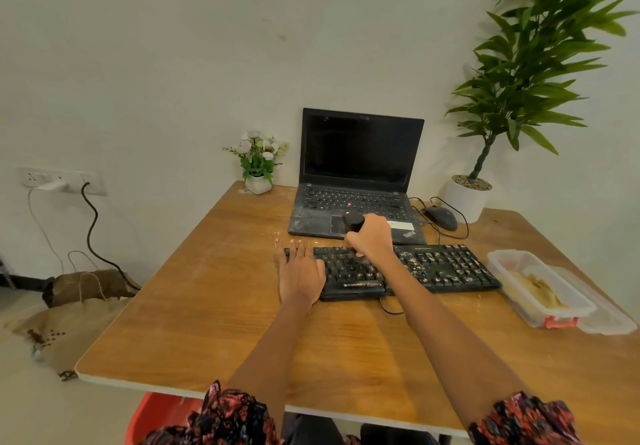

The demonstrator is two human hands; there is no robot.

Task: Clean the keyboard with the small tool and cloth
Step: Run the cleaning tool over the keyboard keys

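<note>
The keyboard point(391, 269) is lying across the middle of the frame, crumbs scattered thickest on its right half. The left hand point(300, 273) is pressing flat on its left end, fingers straight, probably to be keeping it from sliding. The right hand point(372, 239) is clenching a small dark tool point(352, 221) over the upper key rows, its working end hidden, likely lifting debris. No cloth is showing. The laptop point(356, 181) behind is reading "ThinkPad"; the keyboard's own logo is too blurred to read.

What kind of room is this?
Probably a home or small office desk: an open laptop, a crumb-strewn keyboard and a mouse on a wooden table, with potted plants by the wall.
</note>
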